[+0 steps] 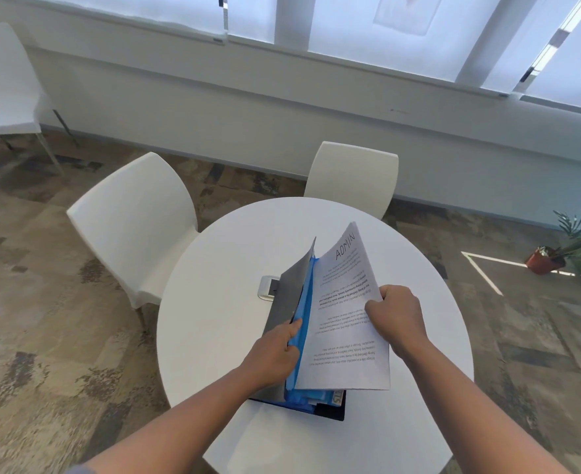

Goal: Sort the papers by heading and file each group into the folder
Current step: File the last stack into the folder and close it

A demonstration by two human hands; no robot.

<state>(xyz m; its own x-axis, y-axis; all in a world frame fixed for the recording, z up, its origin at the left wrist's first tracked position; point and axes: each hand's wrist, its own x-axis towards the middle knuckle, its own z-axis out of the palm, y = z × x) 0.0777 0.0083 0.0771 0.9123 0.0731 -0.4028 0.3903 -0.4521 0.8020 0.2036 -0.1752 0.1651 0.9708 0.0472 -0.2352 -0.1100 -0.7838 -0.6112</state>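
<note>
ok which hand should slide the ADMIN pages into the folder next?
Right, probably. The right hand already grips the ADMIN pages at their edge, just above the open folder. The left hand is busy holding a blue divider back.

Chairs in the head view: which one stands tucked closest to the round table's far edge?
The right-hand white chair, its back directly behind the table rim. The left chair is angled off to the table's left side, and a third stands far off at upper left.
</note>
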